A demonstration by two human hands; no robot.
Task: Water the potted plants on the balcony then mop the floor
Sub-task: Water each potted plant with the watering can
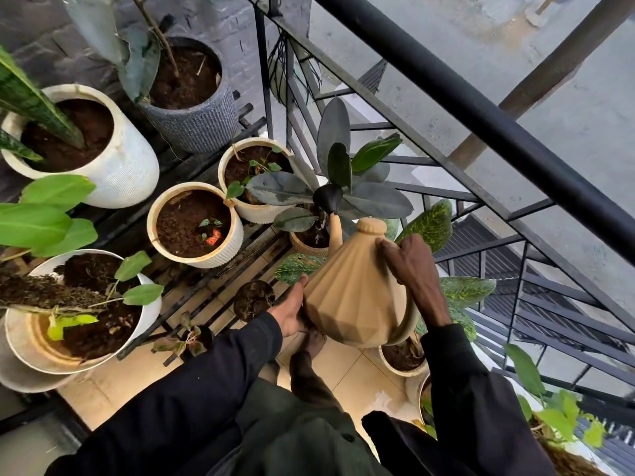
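Evidently the watering half of the job was under way when I looked through the head camera. The watering can point(354, 293) sat just right of the frame's centre, tipped forward so that its black rose point(328, 199) hung over the small beige pot point(309, 243) of the dark-leaved rubber plant point(378, 201).

The right hand point(412, 269) was clenched over the top of the can's handle, fingers point(390, 250) wrapped across it. I took this to be the hand setting the tilt. The left hand point(290, 314) cupped the lower edge of the can, thumb laid up its ribbed side, most likely to carry the weight and steady the pour (a full can swings easily).

Several larger pots stood on the black rack point(220, 293) across the left of the frame, and their soil looked dark. I could not tell whether it was wet. The cream floor tiles point(357, 376) at lower centre remained for the mop, so by my reckoning the task was well short of halfway.
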